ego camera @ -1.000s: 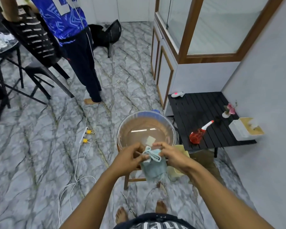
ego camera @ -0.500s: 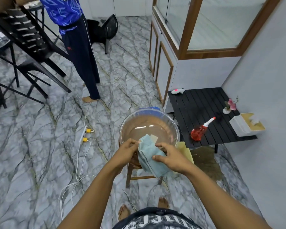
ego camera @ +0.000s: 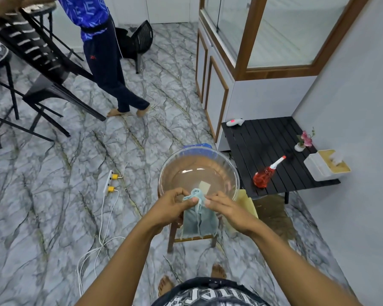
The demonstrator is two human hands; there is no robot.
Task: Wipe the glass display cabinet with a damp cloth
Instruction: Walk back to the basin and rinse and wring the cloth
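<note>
left hand (ego camera: 173, 205): fingers pinched shut on the top edge of the cloth, thumb on the near side, forearm reaching in from bottom centre
right hand (ego camera: 227, 209): thumb and fingertips clamped on the same bunched top edge, just beside the left hand, the two nearly touching
cloth (ego camera: 199, 223): light blue-grey, gathered into a small knot at the top between both hands, rest hanging down in a loose flap (looks wet, darker toward the lower edge); held at the near rim of the bowl
bowl (ego camera: 164, 173): big clear plastic basin, sits on the stool, a pale rectangular label shows on its bottom; water level hard to judge
stool (ego camera: 171, 235): small wooden one under the bowl, only legs and a crossbar visible
yellow cloth (ego camera: 248, 202): pale yellow piece poking out to the right of the bowl, partly hidden behind the right hand
glass display cabinet (ego camera: 252, 34): upper right, brown wood frame, glass panes above, white panelled doors below; well apart from the hands
surface (ego camera: 252, 140): low black slatted table against the wall, just right of the bowl
spray bottle (ego camera: 263, 176): red, white nozzle, lying on its side on the surface
tissue box (ego camera: 318, 167): white, at the surface's right edge
flower pot (ego camera: 300, 146): tiny white pot, pink blooms, near the wall
white device (ego camera: 234, 122): pink spot, far corner of the surface
power strip (ego camera: 108, 181): on the marble floor, two yellow plugs, white cables
other person (ego camera: 104, 51): blue top, dark trousers, standing upper left by black chairs
</note>
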